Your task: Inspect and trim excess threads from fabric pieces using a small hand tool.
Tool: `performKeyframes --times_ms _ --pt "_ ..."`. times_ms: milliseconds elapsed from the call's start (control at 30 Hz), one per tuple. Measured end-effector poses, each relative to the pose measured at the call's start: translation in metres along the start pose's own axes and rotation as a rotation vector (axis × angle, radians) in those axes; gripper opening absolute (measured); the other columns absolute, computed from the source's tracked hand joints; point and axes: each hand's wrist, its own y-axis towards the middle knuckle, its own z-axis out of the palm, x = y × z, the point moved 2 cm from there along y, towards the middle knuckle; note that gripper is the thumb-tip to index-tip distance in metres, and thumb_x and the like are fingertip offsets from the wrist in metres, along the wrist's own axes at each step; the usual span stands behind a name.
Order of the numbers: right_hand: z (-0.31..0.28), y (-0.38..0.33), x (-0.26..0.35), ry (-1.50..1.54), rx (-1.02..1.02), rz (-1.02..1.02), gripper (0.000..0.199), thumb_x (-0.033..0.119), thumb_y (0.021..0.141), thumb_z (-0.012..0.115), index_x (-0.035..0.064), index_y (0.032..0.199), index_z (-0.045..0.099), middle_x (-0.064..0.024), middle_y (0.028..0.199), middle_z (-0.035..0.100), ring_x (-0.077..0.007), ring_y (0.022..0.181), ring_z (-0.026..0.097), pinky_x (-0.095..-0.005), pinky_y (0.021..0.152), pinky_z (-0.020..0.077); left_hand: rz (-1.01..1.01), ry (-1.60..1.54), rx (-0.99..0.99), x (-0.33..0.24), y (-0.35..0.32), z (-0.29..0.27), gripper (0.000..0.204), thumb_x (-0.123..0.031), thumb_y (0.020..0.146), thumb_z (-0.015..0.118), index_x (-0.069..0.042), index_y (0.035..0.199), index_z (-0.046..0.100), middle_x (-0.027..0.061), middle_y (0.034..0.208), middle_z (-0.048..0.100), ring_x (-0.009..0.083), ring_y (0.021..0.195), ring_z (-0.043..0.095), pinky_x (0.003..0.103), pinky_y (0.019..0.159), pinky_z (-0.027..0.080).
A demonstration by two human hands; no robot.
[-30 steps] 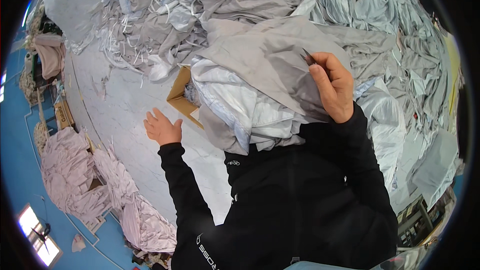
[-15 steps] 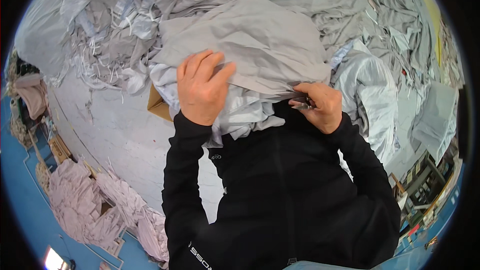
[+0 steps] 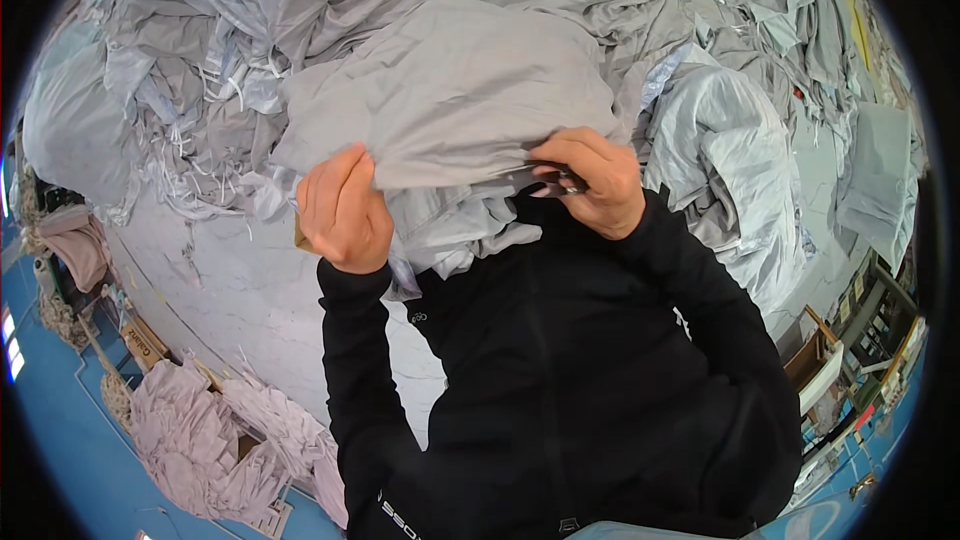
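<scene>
A grey fabric piece (image 3: 460, 90), probably a pillowcase, lies spread in front of me, its near edge raised between my hands. My left hand (image 3: 346, 212) pinches that edge near its left corner. Further right along the same edge, my right hand (image 3: 600, 185) is closed on the cloth. Tucked in the right palm is a small dark metal tool that looks like thread snips (image 3: 562, 183), mostly covered by the fingers. Crumpled light grey cloth (image 3: 450, 230) hangs under the held edge, close to my body.
Heaps of grey fabric (image 3: 370, 15) cover the far side of the white marbled table (image 3: 240, 270). A shiny pale grey bundle (image 3: 725, 160) lies at the right. Pinkish cloth (image 3: 190, 440) is piled at the lower left, above a blue floor (image 3: 70, 460).
My left hand has moved left and down, going from lying spread on the cloth to pinching its edge. My right hand has shifted left and slightly up, still gripping the cloth.
</scene>
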Motion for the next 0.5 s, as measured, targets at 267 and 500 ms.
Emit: performKeyframes --times_ms 267,500 --pt "-0.010 -0.026 -0.011 -0.185 0.011 0.035 0.045 -0.015 0.062 0.069 0.0051 0.102 0.069 -0.0083 0.099 0.059 -0.0191 0.074 0.065 -0.0284 0.064 0.0529 -0.124 0.088 0.237 -0.045 0.008 0.008 0.022 0.003 0.072 0.066 -0.004 0.092 0.068 0.0103 0.100 0.064 0.0295 0.089 0.062 0.038 0.073 0.049" --pt "-0.018 -0.035 -0.026 -0.085 -0.086 0.167 0.036 -0.010 0.070 0.075 0.0029 0.103 0.066 -0.0073 0.099 0.058 -0.0159 0.079 0.062 -0.0271 0.068 0.0514 -1.100 -0.617 0.464 -0.063 -0.025 0.043 0.028 -0.014 0.087 0.074 0.003 0.103 0.058 0.0130 0.088 0.062 0.0195 0.062 0.062 0.032 0.058 0.048"
